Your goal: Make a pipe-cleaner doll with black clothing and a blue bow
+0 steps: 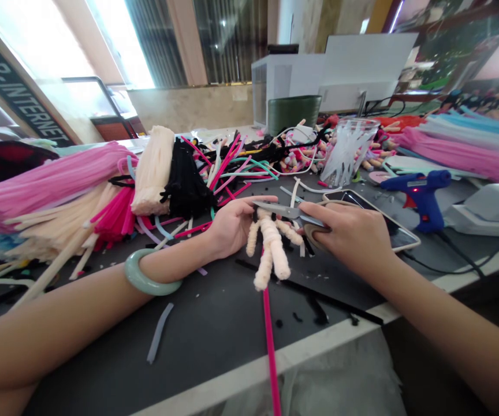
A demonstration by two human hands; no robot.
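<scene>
My left hand (232, 224) is closed on the head end of a small cream pipe-cleaner doll (272, 242), whose arms and legs hang down toward me. In my right hand (350, 231) is a pair of scissors (282, 210), my fingers wrapped round its handles. The blades lie across the top of the doll, their tips close to my left fingers. Bits of black show at the doll's head, mostly hidden by the blades and my fingers. A bright pink pipe cleaner (269, 341) extends below the doll past the table edge.
A blue glue gun (423, 196) with a red light stands at right beside a phone (375, 216). Glue sticks fill a clear cup (349, 153). Bundles of pink (50, 179), cream (153, 170) and black pipe cleaners (186, 182) lie left. A black strip (331, 297) crosses the table (215, 323).
</scene>
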